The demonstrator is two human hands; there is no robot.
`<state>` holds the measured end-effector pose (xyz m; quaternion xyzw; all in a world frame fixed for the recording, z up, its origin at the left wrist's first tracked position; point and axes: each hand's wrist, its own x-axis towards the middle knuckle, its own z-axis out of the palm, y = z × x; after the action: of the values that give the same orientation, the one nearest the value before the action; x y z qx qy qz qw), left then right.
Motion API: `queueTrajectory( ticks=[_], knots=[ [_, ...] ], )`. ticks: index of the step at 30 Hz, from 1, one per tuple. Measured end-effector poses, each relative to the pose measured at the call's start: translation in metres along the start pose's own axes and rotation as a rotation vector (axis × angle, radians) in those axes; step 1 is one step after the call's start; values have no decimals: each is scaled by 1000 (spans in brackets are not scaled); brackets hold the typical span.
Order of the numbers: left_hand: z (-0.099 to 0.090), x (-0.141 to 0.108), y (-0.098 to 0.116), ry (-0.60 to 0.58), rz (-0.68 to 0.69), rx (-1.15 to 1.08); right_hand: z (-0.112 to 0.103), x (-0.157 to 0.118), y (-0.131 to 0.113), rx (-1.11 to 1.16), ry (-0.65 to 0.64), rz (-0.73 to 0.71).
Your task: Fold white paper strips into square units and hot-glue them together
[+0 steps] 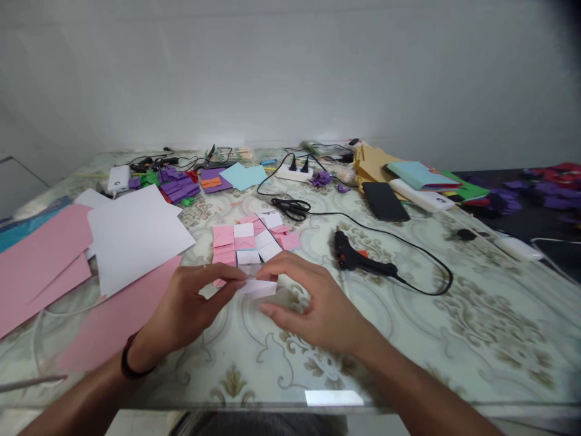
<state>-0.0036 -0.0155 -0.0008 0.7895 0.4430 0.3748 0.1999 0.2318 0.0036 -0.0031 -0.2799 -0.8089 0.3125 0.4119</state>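
Over the patterned table, my left hand (193, 303) pinches a small white paper piece (258, 289) between thumb and fingertips. My right hand (318, 306) has its fingers bent over the paper's upper edge, touching it, with the thumb held apart below. The paper looks partly folded, though the fingers cover some of it. Just beyond my hands lie several folded pink paper pieces (224, 236) and folded white paper pieces (267, 245), close together. Scissors with black handles (293, 209) lie behind them.
A black glue gun (363, 257) with its cord lies to the right, near a dark phone (385, 201). White sheets (138, 236) and pink sheets (40, 260) spread at left. Folded purple papers (177, 184), a power strip (295, 174) and stacked coloured paper (422, 174) line the back.
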Motion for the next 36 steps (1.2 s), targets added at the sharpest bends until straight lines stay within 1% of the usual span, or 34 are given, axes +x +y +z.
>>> queueTrajectory(
  ticks=[3, 7, 9, 12, 14, 19, 24, 26, 28, 32, 36],
  knots=[
    [0, -1, 0, 20, -12, -4, 0, 0, 0, -9, 7, 31],
    [2, -2, 4, 17, -6, 13, 3, 0, 1, 7, 62, 63],
    [2, -1, 7, -23, -39, 10, 6, 0, 1, 22, 92, 71],
    [2, 2, 9, -115, -70, -9, 8, 0, 1, 29, 95, 86],
    [2, 2, 10, -127, -65, -10, 9, 0, 1, 26, 82, 99],
    [5, 0, 8, -86, 39, 10, 9, 0, 1, 60, 44, 86],
    [4, -1, 11, -120, 135, -44, 9, 0, 1, 63, -34, 120],
    [1, -1, 12, -108, 147, -37, 7, 0, 1, 68, -43, 118],
    [-3, -1, 11, -85, 130, -30, 3, 0, 0, 70, -39, 122],
    [-8, 1, 8, -55, 53, -69, -8, 2, 0, 38, -31, 126],
    [-5, 1, 5, -111, -75, -85, -11, 4, 1, 6, -21, 111]
  ],
)
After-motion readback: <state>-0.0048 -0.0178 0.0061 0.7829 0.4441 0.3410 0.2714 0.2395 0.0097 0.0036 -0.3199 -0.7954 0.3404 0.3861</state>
